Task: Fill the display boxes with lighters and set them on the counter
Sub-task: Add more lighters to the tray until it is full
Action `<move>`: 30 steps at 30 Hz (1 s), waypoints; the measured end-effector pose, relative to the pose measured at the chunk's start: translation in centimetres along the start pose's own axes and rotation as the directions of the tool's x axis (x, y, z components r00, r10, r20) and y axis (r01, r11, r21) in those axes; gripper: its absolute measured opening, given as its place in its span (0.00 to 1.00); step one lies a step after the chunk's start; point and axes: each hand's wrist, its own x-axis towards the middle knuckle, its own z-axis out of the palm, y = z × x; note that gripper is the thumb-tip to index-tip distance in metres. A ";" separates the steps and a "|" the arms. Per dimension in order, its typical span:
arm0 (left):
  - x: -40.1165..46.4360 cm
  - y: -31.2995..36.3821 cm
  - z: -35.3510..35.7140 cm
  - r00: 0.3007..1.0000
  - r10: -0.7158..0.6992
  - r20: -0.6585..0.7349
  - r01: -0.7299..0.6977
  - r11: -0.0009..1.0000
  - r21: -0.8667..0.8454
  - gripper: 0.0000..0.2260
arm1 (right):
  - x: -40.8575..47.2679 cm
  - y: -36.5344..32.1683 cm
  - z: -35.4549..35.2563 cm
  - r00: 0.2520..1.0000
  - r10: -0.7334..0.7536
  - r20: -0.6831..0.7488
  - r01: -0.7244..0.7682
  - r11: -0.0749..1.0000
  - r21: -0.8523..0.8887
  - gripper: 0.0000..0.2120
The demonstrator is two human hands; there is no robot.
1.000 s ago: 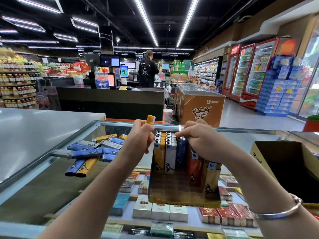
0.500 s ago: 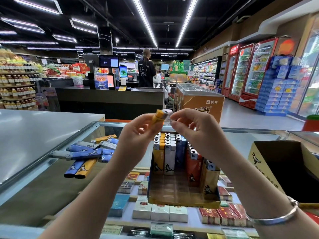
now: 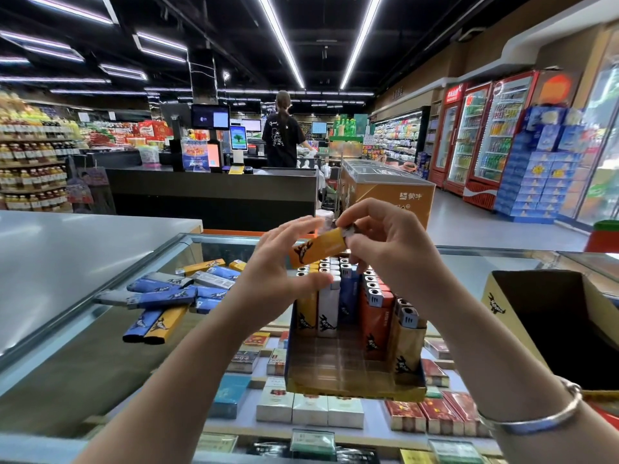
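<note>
A yellow lighter (image 3: 318,251) is held tilted above the display box, its metal head up and to the right. My left hand (image 3: 274,283) holds its lower end between fingers and thumb. My right hand (image 3: 392,252) pinches the head end. Below them, the open yellow-and-blue display box (image 3: 351,385) stands on the glass counter (image 3: 83,373). Its back rows and right side hold upright lighters (image 3: 375,306); the front cells show bare card. Several loose blue, grey and yellow lighters (image 3: 174,293) lie in a pile on the glass to the left.
A second open display box (image 3: 556,333), dark inside, stands at the right. Cigarette packs (image 3: 308,410) lie under the glass. A steel counter (image 3: 67,249) runs along the left. Beyond are a checkout desk (image 3: 214,195), a person (image 3: 283,132) facing away, and a freezer (image 3: 385,187).
My left hand raised the yellow lighter and tipped it from upright to nearly lying. My right hand left the lighters in the box and took hold of the lighter's head.
</note>
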 end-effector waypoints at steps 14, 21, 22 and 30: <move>0.2 -2.3 -1.0 0.705 -0.459 0.540 0.600 0.793 -0.110 0.47 | -0.8 -0.2 0.6 0.972 -0.036 0.233 0.119 0.929 -0.351 0.11; 0.0 -2.6 -1.4 0.661 -0.419 0.623 0.608 0.785 -0.118 0.47 | -0.9 -0.7 1.3 0.930 -0.040 0.366 0.214 0.867 -0.449 0.12; 0.0 -2.6 -1.4 0.655 -0.409 0.635 0.608 0.784 -0.121 0.47 | -0.9 -0.7 1.4 0.926 -0.049 0.373 0.233 0.854 -0.465 0.13; 0.0 -2.6 -1.6 0.642 -0.428 0.636 0.600 0.797 -0.069 0.47 | -1.3 -0.9 2.5 0.906 -0.058 0.419 0.312 0.761 -0.569 0.08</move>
